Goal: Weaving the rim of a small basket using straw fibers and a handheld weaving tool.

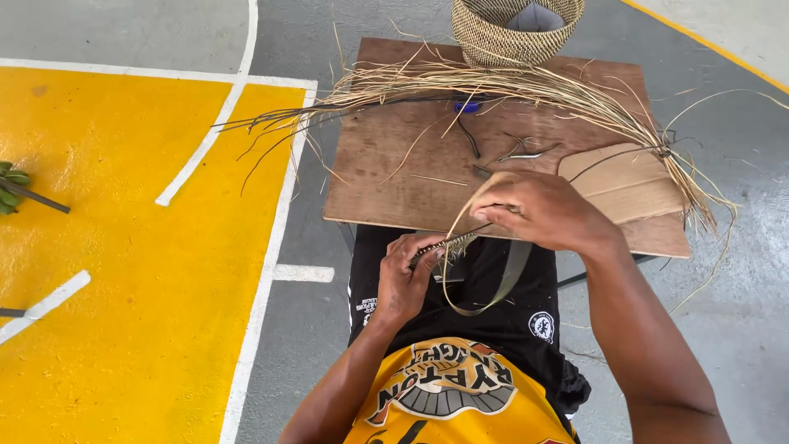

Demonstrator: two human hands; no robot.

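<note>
At the far left, a small green leafy sprig on a dark stem [16, 189] lies on the yellow-painted floor area [123, 271], which is edged by white painted lines [263, 271] against grey concrete.

Nearer the middle, the left hand [404, 279] sits over the person's lap, its fingers curled tight around one end of a narrow, tightly woven strip of pale fibre [448, 245], thumb pressed on top. The woven strip runs up and to the right, just below the near edge of a flat brown wooden board [394, 164].

From the woven strip a long pale tan fibre strand [464, 210] arcs upward into the right hand [538, 210], whose fingers are pinched shut on it above the board's near edge. A wide, flat grey-green leaf band [505, 284] loops down below the right hand across the black shorts.

On the board lie a long bundle of dry straw-coloured fibres [526, 86], spread from left to right, and thin metal tools [526, 150]. At the board's far edge stands a round woven tan basket [514, 37]. At the right lies a piece of brown cardboard [629, 185].
</note>
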